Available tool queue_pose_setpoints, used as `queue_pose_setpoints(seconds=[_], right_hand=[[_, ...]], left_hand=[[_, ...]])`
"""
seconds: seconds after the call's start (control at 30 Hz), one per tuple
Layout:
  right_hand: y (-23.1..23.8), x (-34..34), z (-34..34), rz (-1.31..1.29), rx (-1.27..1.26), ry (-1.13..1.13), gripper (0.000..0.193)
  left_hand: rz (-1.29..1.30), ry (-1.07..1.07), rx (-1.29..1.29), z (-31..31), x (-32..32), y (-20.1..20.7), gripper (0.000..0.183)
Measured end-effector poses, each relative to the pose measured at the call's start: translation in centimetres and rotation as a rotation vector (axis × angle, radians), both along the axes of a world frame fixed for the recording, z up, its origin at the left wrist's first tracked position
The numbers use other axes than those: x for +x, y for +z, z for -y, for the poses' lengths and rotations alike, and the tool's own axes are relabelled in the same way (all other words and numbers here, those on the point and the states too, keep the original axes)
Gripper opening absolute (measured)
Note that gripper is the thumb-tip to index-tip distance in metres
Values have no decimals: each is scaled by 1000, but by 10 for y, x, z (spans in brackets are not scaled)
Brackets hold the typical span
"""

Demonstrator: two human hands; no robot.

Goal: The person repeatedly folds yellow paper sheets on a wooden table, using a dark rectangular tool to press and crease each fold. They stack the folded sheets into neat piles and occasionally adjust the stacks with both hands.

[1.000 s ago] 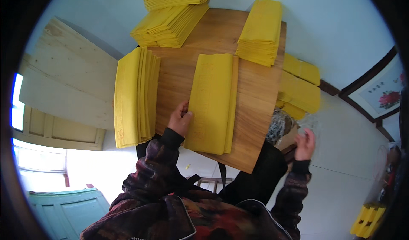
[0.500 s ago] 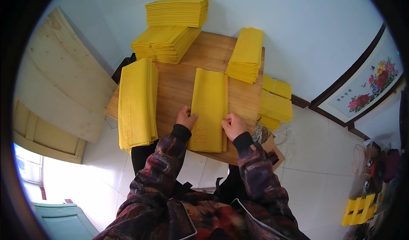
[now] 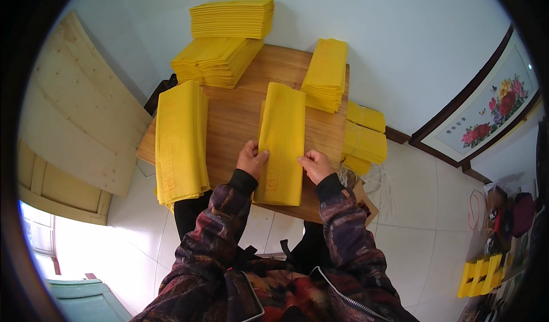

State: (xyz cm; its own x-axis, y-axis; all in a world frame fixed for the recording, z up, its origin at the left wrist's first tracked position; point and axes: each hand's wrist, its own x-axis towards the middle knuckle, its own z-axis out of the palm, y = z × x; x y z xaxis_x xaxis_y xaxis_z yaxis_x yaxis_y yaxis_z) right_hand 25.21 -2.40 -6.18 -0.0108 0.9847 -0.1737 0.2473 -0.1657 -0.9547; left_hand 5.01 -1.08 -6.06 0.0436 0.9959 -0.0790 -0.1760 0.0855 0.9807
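Observation:
In front of me a long, folded yellow sheet (image 3: pixel 281 145) with a faint red print near its lower end stands slightly raised off the wooden table (image 3: pixel 231 133). Whether it is paper or cloth I cannot tell. My left hand (image 3: pixel 251 160) pinches its left edge, thumb on the front. On the opposite edge my right hand (image 3: pixel 317 166) is closed, thumb and fingertips together. To the left, a pile of similar folded yellow sheets (image 3: pixel 180 142) overhangs the table's near edge.
Two yellow stacks (image 3: pixel 231 19) sit one on the other at the back left. Another yellow stack (image 3: pixel 326 73) lies at the back right. Tied yellow bundles (image 3: pixel 366 139) are beside the table's right edge. A framed flower picture (image 3: pixel 486 102) leans by the wall.
The folded sheet has turned and lifted slightly, its far end shifting right, and a narrow strip now shows along its left side. My hands keep to its two edges.

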Motion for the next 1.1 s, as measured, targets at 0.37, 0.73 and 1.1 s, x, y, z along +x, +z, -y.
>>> queue_pose_setpoints(seconds=[0.37,0.73,1.1], right_hand=[[2,-11,2,343,85,-44,25],[-10,-10,0,314,97,-94,23],[-6,-10,7,554,244,-142,25]], left_hand=[[-234,75,6,-1,-8,-11,15],[-192,90,-27,-2,-10,-27,17],[-600,204,111,-2,-14,-36,26]])
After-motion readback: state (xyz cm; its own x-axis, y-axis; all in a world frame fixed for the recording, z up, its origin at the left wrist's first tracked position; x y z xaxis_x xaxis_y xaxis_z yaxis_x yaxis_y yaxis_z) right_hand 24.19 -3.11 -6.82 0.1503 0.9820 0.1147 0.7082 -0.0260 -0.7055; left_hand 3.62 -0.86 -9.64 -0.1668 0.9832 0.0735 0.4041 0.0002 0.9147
